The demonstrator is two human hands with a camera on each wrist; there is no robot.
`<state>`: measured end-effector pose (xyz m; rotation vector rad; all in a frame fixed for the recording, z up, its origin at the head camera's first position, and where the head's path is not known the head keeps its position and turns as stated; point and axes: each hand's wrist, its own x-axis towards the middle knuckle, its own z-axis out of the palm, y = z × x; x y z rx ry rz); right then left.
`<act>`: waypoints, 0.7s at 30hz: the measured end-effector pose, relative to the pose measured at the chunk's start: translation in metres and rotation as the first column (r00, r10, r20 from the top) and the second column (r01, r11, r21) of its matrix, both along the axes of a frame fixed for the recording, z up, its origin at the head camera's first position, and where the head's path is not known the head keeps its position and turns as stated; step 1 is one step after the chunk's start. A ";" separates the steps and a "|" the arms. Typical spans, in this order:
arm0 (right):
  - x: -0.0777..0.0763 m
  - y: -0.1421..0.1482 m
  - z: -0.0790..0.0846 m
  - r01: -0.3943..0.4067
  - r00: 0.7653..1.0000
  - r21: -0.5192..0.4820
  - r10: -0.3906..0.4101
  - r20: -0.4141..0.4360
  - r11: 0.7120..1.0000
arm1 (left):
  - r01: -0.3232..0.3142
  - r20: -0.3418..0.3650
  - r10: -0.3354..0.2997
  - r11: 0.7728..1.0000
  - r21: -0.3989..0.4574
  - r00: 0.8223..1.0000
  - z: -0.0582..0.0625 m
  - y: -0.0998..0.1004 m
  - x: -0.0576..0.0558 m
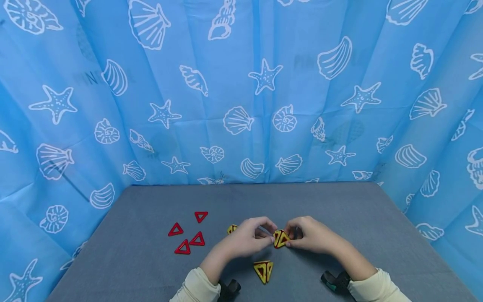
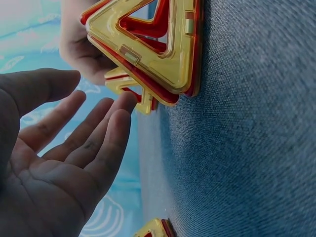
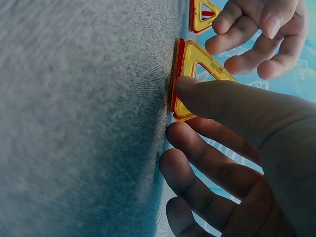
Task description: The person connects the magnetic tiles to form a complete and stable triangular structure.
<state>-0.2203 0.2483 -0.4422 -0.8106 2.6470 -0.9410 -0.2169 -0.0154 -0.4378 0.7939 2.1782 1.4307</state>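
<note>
A small pyramid of yellow and red magnetic triangle tiles (image 1: pixel 281 238) stands on the table between the hands. My right hand (image 1: pixel 316 235) pinches it, with the thumb (image 3: pixel 207 96) on the near face and fingers behind. My left hand (image 1: pixel 247 237) is at its left side, fingers loosely spread and thumb apart in the left wrist view; whether a fingertip touches the pyramid I cannot tell. A second yellow and red pyramid (image 1: pixel 263 270) sits nearer, looming large in the left wrist view. Another yellow piece (image 1: pixel 232 228) is partly hidden behind my left hand.
Several red triangle tiles (image 1: pixel 190 239) lie flat on the left of the grey cloth-covered table (image 1: pixel 324 201). A blue curtain with white shells (image 1: pixel 241 84) hangs behind and at both sides. Dark wrist-worn devices (image 1: pixel 336 282) sit at both cuffs.
</note>
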 end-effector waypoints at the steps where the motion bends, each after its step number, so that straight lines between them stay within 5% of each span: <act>1: 0.000 0.000 0.000 0.000 1.000 -0.001 0.000 0.002 1.000 | 0.003 -0.001 -0.003 1.000 -0.004 1.000 0.000 0.000 0.000; 11: 0.000 -0.001 0.002 -0.002 1.000 0.001 0.002 0.008 1.000 | 0.012 -0.016 -0.012 1.000 -0.010 1.000 0.003 -0.006 -0.002; 21: 0.001 -0.001 0.012 -0.024 0.999 0.012 0.023 0.038 1.000 | -0.055 -0.094 0.054 0.998 -0.013 0.994 0.022 -0.030 0.001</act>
